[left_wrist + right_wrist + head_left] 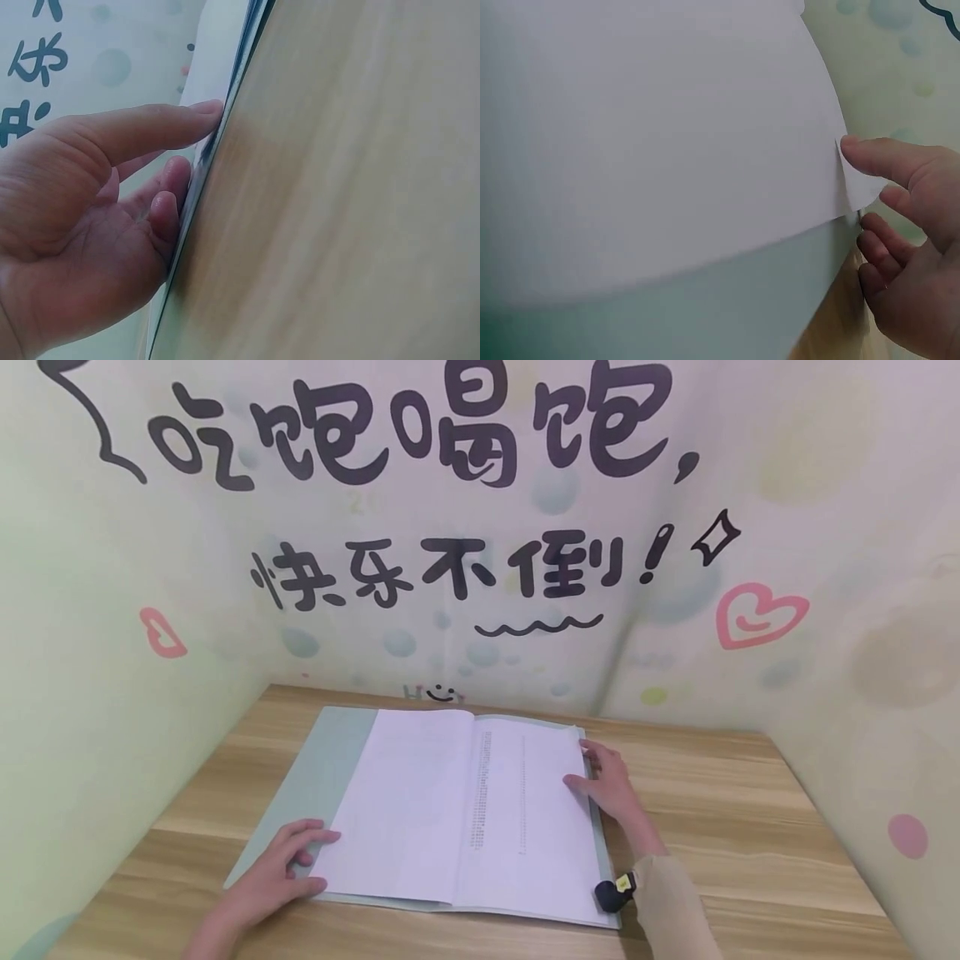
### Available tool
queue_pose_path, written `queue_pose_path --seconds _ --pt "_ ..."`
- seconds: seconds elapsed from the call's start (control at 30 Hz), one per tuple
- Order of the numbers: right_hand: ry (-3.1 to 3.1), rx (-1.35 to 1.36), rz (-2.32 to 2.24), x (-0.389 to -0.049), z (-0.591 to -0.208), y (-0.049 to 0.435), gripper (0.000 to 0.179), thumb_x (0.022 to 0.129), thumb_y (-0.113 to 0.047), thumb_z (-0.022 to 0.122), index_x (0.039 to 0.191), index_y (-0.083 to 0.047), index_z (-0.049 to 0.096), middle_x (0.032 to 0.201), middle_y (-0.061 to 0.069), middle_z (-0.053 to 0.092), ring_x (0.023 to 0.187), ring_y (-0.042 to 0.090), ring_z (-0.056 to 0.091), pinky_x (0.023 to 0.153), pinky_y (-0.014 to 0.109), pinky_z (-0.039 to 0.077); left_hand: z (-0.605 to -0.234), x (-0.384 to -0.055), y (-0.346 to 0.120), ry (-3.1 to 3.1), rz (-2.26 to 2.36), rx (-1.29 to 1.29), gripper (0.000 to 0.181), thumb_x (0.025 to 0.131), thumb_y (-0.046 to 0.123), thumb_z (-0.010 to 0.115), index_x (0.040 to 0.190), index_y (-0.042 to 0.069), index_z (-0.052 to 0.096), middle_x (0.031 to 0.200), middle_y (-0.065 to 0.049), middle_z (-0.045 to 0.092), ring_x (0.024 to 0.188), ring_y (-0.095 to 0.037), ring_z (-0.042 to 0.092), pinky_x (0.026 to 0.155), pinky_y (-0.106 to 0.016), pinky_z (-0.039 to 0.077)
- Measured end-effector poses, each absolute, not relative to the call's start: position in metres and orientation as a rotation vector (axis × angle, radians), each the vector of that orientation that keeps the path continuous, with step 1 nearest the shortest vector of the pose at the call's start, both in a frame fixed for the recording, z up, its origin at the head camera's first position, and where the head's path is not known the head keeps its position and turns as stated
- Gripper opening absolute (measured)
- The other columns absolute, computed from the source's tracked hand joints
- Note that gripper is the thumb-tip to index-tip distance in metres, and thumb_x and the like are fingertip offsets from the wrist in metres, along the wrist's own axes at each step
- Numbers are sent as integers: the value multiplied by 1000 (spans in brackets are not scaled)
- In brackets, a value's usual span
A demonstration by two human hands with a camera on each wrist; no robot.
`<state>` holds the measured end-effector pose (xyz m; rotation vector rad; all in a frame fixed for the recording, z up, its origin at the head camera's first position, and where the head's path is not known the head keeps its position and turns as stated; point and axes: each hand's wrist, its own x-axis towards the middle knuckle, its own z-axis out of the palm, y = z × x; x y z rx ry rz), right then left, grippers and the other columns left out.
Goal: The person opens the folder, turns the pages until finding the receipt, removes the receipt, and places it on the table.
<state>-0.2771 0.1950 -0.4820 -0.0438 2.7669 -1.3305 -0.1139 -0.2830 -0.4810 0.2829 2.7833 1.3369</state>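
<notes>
An open book (408,802) with white pages and a pale blue-green cover lies on the wooden table. Small printed columns run down its right page (551,827); the left page looks mostly blank. My left hand (273,872) rests at the lower left of the book, fingers loosely bent over the cover and page edge. In the left wrist view its thumb (184,124) touches the book's edge. At the upper right, my right hand (611,785) pinches the outer edge of the right page, thumb on top. The right wrist view shows the page corner (862,184) curling up between thumb and forefinger.
The wooden table (720,827) extends to both sides of the book. Behind it stands a pale wall (450,652) with dark lettering and pink hearts. A small black device (611,896) sits at the right sleeve (675,906), over the book's lower right corner.
</notes>
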Motion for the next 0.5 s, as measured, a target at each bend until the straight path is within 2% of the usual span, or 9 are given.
queue_pose_path --seconds 0.17,0.27,0.5 --pt "2828 -119 -1303 -278 -482 198 66 91 -17 69 149 -8 38 134 22 54 123 36 51 106 53 43 -482 -114 -283 2786 1347 297 51 79 16 79 127 9 62 141 -18 41 90 3 46 69 -19 40" --pt "2846 -129 -1323 -279 -483 199 63 92 -14 69 148 -9 40 130 21 58 118 34 55 103 50 47 -481 -114 -283 2782 1351 292 51 79 15 79 126 9 62 141 -18 41 90 3 46 69 -19 40" --pt "2837 -184 -1411 -280 -484 205 58 92 -9 67 145 -10 44 122 21 60 104 34 63 87 42 56 -479 -113 -282 2784 1336 282 51 79 16 79 127 10 62 141 -18 41 90 3 46 70 -19 41"
